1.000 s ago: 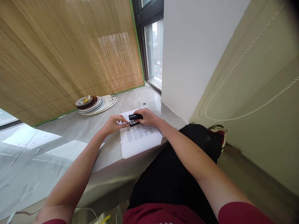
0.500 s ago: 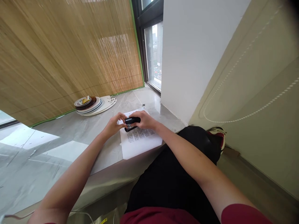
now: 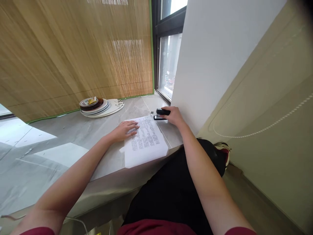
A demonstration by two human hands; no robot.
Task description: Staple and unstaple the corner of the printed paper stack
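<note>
Moved rightward, the black stapler (image 3: 162, 111) is now gripped by my right hand (image 3: 174, 115) alone, just beside the paper's (image 3: 146, 155) far right corner, while my separate left hand (image 3: 127, 130) lies open-fingered on the sheet, seemingly steadying it.

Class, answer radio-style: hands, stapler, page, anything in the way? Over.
Left hand resting on printed page. Right hand gripping black stapler, its arms apart, beside page's far corner. Small dark strip near stapler's tip; stacked plates apart, beyond left hand.
</note>
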